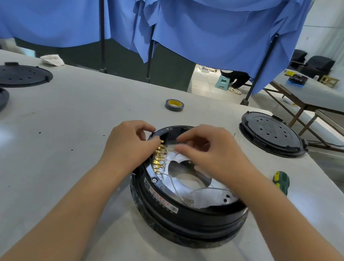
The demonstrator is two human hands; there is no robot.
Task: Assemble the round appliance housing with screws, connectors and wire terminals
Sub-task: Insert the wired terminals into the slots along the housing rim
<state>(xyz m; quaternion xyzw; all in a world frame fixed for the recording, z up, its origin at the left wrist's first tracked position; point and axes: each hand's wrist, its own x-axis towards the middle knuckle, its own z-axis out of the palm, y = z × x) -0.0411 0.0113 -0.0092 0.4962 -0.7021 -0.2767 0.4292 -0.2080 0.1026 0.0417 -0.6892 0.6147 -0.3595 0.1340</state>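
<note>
At the far left of the pale grey table (48, 167) we see two flat round black plastic covers (14, 75), one behind the other. Toward the middle, our left hand (129, 144) curls its fingers at the near-left rim of the round black appliance housing (185, 213), pinching at the row of gold-coloured wire terminals (158, 158). The housing sits on the table right before us, its silver metal plate (208, 192) facing up. Behind it lies a roll of dark tape with a yellow core (174, 104). Our right hand (210, 150), fingers bent, pinches something thin over the plate; we cannot tell what. Further right rest another round black cover (273, 134) and a green-and-yellow screwdriver handle (281, 181).
</note>
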